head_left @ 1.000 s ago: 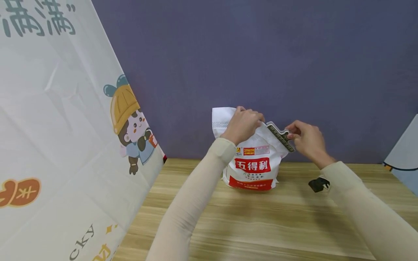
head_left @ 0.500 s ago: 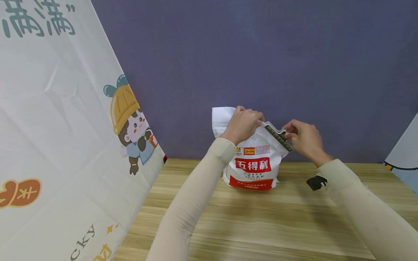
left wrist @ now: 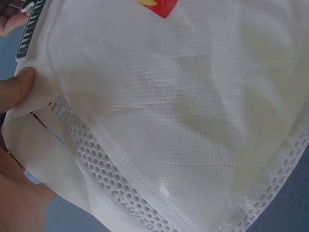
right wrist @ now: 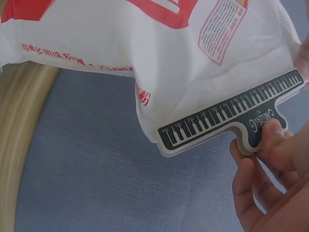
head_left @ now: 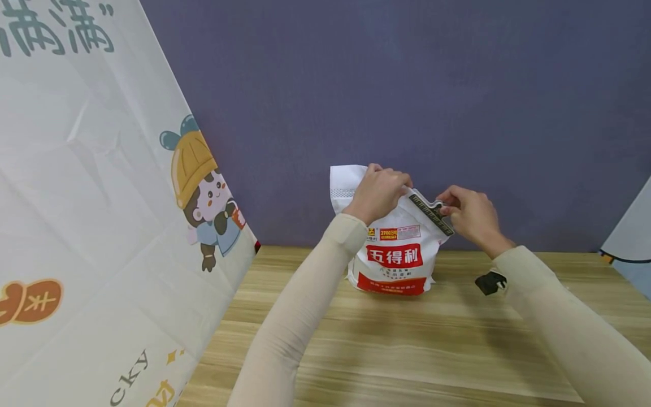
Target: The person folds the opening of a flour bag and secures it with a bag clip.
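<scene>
A white bag with red printed panels (head_left: 394, 256) stands upright on the wooden table. My left hand (head_left: 380, 194) pinches its top edge between thumb and fingers; in the left wrist view the thumb (left wrist: 19, 89) presses on the white fabric (left wrist: 159, 121). My right hand (head_left: 473, 217) pinches the handle of a black and white clip with a piano-key pattern (right wrist: 231, 113). The clip lies along the bag's slanted upper right edge, its jaws over that edge. In the right wrist view the thumb (right wrist: 275, 140) is on the handle's front and the fingers are behind it.
A small black object (head_left: 490, 282) shows beside my right cuff, over the wooden table (head_left: 407, 350). A dark blue wall (head_left: 285, 113) rises behind the bag. On the left stands a white printed sheet (head_left: 102, 215) with a cartoon figure.
My right hand has moved slightly left with the clip, which now sits further in over the bag's edge. My left hand has stayed on the bag's top.
</scene>
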